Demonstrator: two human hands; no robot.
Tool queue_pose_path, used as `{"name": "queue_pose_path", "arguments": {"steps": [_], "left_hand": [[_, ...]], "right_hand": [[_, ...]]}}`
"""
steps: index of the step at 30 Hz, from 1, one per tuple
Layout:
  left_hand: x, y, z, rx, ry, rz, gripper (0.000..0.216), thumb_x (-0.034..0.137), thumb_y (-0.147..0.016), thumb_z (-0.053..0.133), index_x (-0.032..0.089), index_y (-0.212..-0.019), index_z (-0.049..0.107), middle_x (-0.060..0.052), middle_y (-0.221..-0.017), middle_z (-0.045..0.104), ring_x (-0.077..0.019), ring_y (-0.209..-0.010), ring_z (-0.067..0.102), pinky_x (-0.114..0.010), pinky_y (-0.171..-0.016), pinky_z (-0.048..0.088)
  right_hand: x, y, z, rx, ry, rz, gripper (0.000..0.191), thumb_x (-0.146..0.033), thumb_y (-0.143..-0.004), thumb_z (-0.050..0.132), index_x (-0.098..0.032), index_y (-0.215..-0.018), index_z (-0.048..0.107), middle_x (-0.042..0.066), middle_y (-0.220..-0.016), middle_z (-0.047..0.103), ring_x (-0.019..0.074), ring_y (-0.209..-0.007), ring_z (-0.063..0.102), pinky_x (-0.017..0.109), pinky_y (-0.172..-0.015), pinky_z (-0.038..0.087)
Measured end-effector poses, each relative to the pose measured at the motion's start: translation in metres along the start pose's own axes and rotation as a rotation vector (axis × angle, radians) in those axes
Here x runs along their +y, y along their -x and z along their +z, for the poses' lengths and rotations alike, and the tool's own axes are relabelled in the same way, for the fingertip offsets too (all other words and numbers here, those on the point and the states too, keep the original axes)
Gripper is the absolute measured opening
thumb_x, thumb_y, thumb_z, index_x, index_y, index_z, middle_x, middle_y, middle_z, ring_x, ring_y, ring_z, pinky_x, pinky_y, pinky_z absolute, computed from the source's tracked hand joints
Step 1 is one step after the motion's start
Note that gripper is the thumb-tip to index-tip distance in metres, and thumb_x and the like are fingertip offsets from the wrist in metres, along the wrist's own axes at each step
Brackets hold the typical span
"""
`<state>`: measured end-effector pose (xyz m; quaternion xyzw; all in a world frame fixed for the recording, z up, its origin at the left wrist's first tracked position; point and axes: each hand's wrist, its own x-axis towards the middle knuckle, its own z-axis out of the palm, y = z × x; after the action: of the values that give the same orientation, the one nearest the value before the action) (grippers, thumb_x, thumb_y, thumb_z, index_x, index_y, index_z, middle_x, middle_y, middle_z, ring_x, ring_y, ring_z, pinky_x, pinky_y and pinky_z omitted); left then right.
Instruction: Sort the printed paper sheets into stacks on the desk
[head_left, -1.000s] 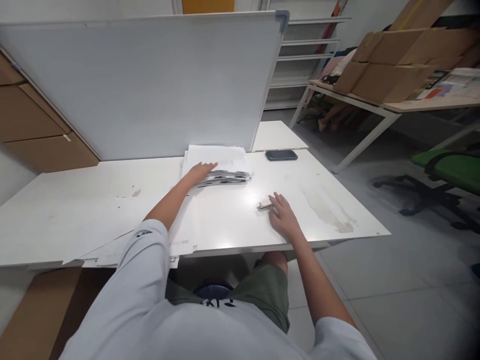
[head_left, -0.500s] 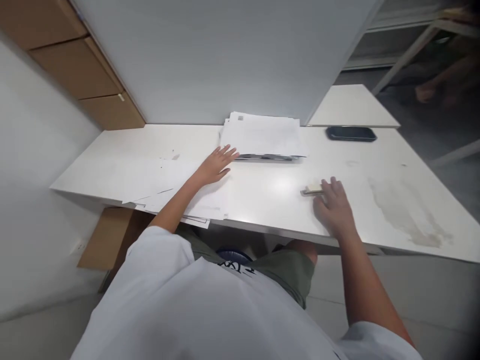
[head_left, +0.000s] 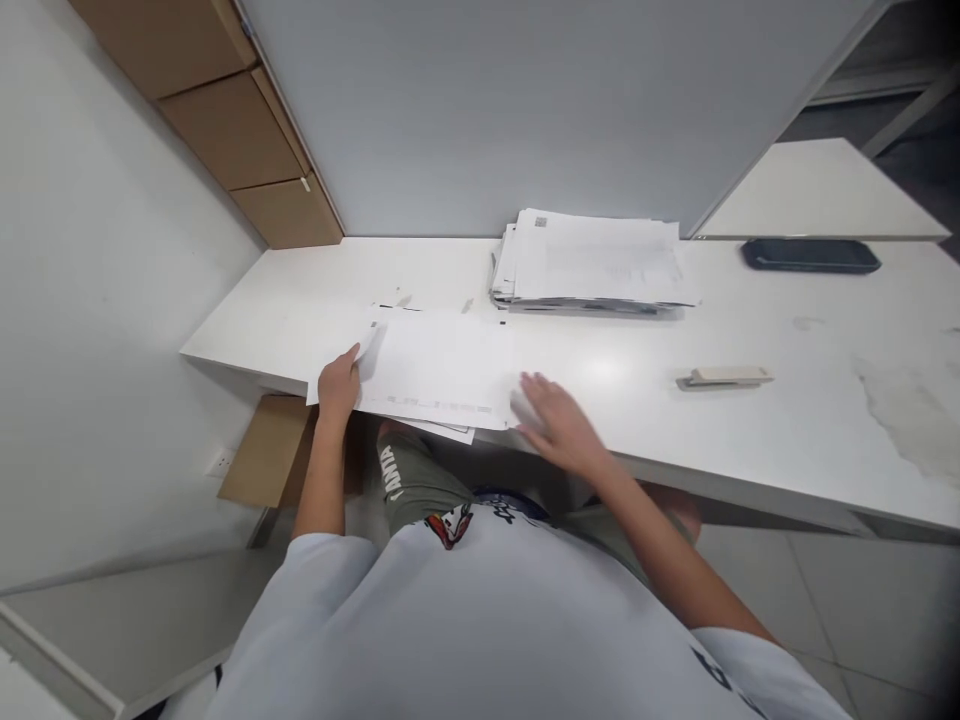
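My left hand (head_left: pixel 340 384) is closed on the left edge of a white sheet of paper (head_left: pixel 442 365), whose left corner is lifted and curled. The sheet lies over other papers (head_left: pixel 442 429) that stick out past the front edge of the desk. Beside the sheet's right end, my right hand (head_left: pixel 559 425) is held with fingers stretched out, slightly blurred, and nothing shows in it. A cream-coloured stapler (head_left: pixel 726 377) lies on the desk to the right of that hand. Behind the sheet rests a thick stack of papers (head_left: pixel 600 262).
A dark oblong tray-like object (head_left: pixel 810 255) sits at the back right of the white desk (head_left: pixel 630 400). A grey panel (head_left: pixel 517 110) rises behind the desk. Cardboard boxes (head_left: pixel 232 130) are stacked at the back left, and an open carton (head_left: pixel 270 450) stands below the desk.
My right hand has left the stapler and moved left to the sheet's end. My left hand has moved left and down and gripped the sheet's edge. The view has shifted left.
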<state>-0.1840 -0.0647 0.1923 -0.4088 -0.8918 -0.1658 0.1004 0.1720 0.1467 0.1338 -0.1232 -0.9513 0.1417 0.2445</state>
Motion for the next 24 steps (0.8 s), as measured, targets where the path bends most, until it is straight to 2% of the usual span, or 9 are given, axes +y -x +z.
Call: {"name": "queue_pose_path", "arguments": {"steps": [3,5,7,10,13,16,18,22,24], "left_hand": [[0.015,0.004,-0.008,0.197,0.112,0.028,0.046,0.017,-0.092,0.037,0.015,-0.132,0.060,-0.010,-0.130,0.065,-0.0248,-0.119,0.061,-0.041,-0.104,0.046],[0.030,0.016,-0.011,0.226,0.139,0.140,0.048,0.013,-0.090,0.037,0.016,-0.133,0.059,-0.009,-0.132,0.064,-0.0234,-0.124,0.058,-0.041,-0.107,0.044],[0.051,0.035,-0.011,0.168,0.135,0.313,0.054,0.008,-0.085,0.038,0.016,-0.136,0.056,-0.009,-0.136,0.061,-0.0223,-0.131,0.052,-0.041,-0.111,0.040],[0.091,0.071,-0.004,-0.029,0.106,0.585,0.060,0.006,-0.084,0.038,0.015,-0.143,0.049,-0.008,-0.146,0.051,-0.0228,-0.142,0.038,-0.043,-0.118,0.031],[0.127,0.101,0.008,-0.199,0.088,0.734,0.057,0.020,-0.092,0.043,0.017,-0.148,0.041,-0.008,-0.153,0.042,-0.0267,-0.148,0.026,-0.049,-0.121,0.023],[0.146,0.120,0.020,-0.237,0.089,0.751,0.057,0.032,-0.095,0.048,0.019,-0.150,0.039,-0.008,-0.156,0.037,-0.0300,-0.148,0.023,-0.052,-0.121,0.023],[0.149,0.126,0.026,-0.216,0.081,0.737,0.054,0.024,-0.096,0.044,0.020,-0.149,0.040,-0.007,-0.155,0.039,-0.0294,-0.148,0.026,-0.050,-0.120,0.024],[0.150,0.127,0.033,-0.153,0.102,0.733,0.055,0.012,-0.094,0.037,0.021,-0.148,0.041,-0.006,-0.149,0.049,-0.0263,-0.144,0.035,-0.047,-0.117,0.030],[0.155,0.126,0.032,-0.132,0.129,0.745,0.054,0.012,-0.094,0.038,0.020,-0.147,0.044,-0.008,-0.147,0.051,-0.0265,-0.141,0.040,-0.046,-0.114,0.034]], "right_hand": [[-0.030,-0.026,0.019,-0.164,0.012,-0.073,0.066,-0.028,-0.092,0.048,-0.016,-0.154,0.027,0.013,-0.153,0.041,0.0280,-0.141,0.039,0.050,-0.115,0.032],[-0.034,-0.028,0.021,-0.194,0.024,-0.086,0.064,-0.016,-0.090,0.046,-0.017,-0.152,0.032,0.012,-0.147,0.050,0.0251,-0.134,0.048,0.047,-0.110,0.038],[-0.032,-0.021,0.017,-0.173,0.029,-0.112,0.059,-0.010,-0.088,0.043,-0.019,-0.147,0.042,0.010,-0.141,0.056,0.0229,-0.125,0.054,0.042,-0.102,0.043],[-0.031,-0.007,0.008,-0.083,0.065,-0.153,0.050,-0.006,-0.087,0.043,-0.021,-0.133,0.057,0.007,-0.137,0.060,0.0228,-0.117,0.056,0.039,-0.094,0.043],[-0.039,0.006,-0.002,0.012,0.169,-0.065,0.040,-0.005,-0.081,0.050,-0.021,-0.113,0.068,0.008,-0.122,0.067,0.0249,-0.102,0.055,0.038,-0.083,0.040],[-0.049,0.016,-0.010,0.011,0.209,0.041,0.033,-0.004,-0.077,0.052,-0.021,-0.098,0.071,0.009,-0.113,0.069,0.0233,-0.088,0.051,0.035,-0.073,0.037],[-0.053,0.021,-0.015,-0.022,0.182,0.093,0.034,-0.004,-0.075,0.050,-0.021,-0.096,0.072,0.008,-0.115,0.067,0.0232,-0.087,0.050,0.035,-0.072,0.037],[-0.061,0.034,-0.029,-0.054,0.056,0.207,0.040,-0.011,-0.081,0.045,-0.024,-0.108,0.072,0.009,-0.121,0.064,0.0256,-0.092,0.052,0.038,-0.076,0.041],[-0.064,0.043,-0.037,0.004,-0.100,0.263,0.043,-0.015,-0.086,0.041,-0.026,-0.117,0.070,0.009,-0.125,0.062,0.0259,-0.097,0.056,0.041,-0.081,0.045]]}}
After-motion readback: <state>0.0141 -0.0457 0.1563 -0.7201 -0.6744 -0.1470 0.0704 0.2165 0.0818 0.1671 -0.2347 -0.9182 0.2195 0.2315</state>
